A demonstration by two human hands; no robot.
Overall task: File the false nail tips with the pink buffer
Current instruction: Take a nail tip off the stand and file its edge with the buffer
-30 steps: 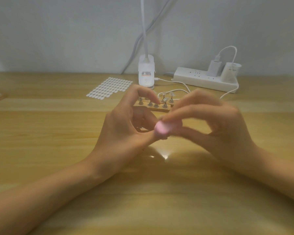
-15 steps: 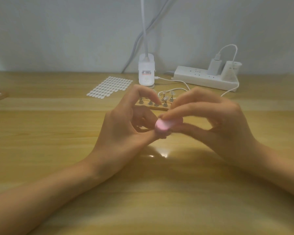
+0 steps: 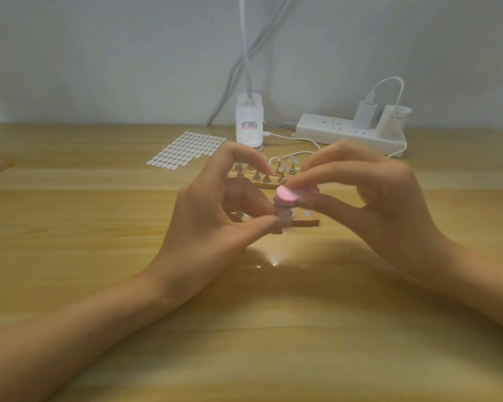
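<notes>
Pinching the pink buffer by its sides above the surface, the right hand rests this light, probably soft pad on a tiny, likely brittle false nail tip, whose stand the left hand pinches low.
</notes>
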